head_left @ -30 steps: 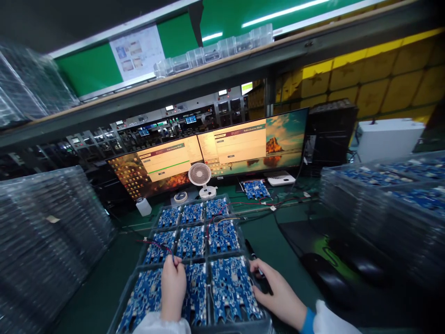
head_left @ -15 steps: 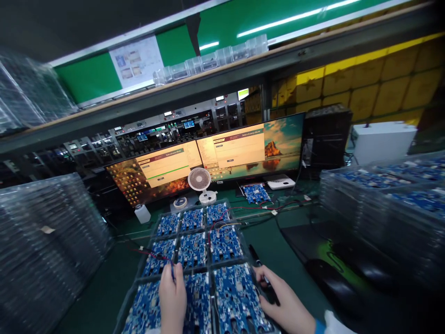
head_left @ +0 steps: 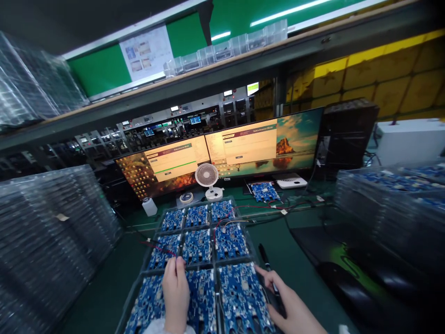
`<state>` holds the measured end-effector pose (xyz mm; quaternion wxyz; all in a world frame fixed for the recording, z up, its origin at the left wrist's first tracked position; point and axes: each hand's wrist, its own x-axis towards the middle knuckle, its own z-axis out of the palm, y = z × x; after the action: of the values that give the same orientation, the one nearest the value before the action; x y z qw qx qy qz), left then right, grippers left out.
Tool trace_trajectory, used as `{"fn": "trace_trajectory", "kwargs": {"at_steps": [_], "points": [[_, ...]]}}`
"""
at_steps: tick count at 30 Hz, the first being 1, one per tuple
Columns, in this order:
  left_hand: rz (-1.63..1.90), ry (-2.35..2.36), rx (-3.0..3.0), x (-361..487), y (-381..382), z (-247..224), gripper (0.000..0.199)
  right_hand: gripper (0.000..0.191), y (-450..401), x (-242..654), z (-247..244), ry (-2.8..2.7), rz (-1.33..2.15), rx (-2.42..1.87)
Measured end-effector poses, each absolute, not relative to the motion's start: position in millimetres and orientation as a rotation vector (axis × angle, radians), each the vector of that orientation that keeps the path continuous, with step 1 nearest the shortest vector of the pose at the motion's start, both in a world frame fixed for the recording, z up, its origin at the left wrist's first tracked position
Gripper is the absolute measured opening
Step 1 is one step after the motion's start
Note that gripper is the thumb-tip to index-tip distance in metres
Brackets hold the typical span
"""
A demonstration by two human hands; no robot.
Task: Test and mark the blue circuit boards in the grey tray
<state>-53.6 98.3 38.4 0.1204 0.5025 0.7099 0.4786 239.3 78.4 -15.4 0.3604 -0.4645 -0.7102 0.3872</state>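
Two bare hands low in view, both on a clear plastic tray [head_left: 150, 241] of blue circuit boards [head_left: 196, 246] laid in a three-by-three grid on the green bench.

Left hand [head_left: 175, 292]: fingers curled in, tips pinched on a thin red-and-black wire [head_left: 158, 247] at the seam between the middle and near rows, left column side. Wire runs off to the left over the tray edge. Hand lies on top of the near-left boards.

Right hand [head_left: 290, 308]: fingers half closed around a black pen [head_left: 269, 271] that lies along the tray's right rim, tip pointing away from the person. Fingertips rest against the near-right board [head_left: 239, 299]. How firm the grip is, cannot tell.

More red wires [head_left: 225, 222] loop over the middle-right board.

Around:
- small white desk fan [head_left: 207, 178] just beyond the tray
- two monitors [head_left: 239, 148] side by side behind the fan
- single blue board [head_left: 264, 191] on a fixture right of the fan
- tall stacks of clear trays [head_left: 45, 236] at left
- stacks holding blue boards [head_left: 392, 185] at right
- black mouse [head_left: 342, 278] on a dark mat, right of the pen, well apart from the right hand
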Motion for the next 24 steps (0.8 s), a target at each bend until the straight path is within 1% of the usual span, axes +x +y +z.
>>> {"fn": "trace_trajectory", "kwargs": {"at_steps": [5, 11, 15, 20, 22, 24], "points": [[1.212, 2.083, 1.505, -54, 100, 38, 0.046, 0.021, 72, 230, -10, -1.898, 1.098, -1.148], [0.627, 2.302, 1.682, -59, 108, 22, 0.032, 0.038, 78, 230, -12, -1.897, 1.132, -1.187], [0.401, 2.409, 1.716, -56, 108, 20, 0.026, 0.04, 82, 233, -15, -1.922, 1.062, -1.199], [0.375, 2.492, 1.653, -64, 117, 8, 0.021, 0.028, 82, 236, -14, -1.953, 0.888, -1.136], [0.41, 2.432, 1.608, -71, 123, -2, 0.025, 0.022, 81, 240, -11, -1.955, 0.778, -1.113], [0.47, 2.398, 1.563, -76, 129, -13, 0.034, 0.019, 81, 254, -4, -1.957, 0.597, -1.105]]}}
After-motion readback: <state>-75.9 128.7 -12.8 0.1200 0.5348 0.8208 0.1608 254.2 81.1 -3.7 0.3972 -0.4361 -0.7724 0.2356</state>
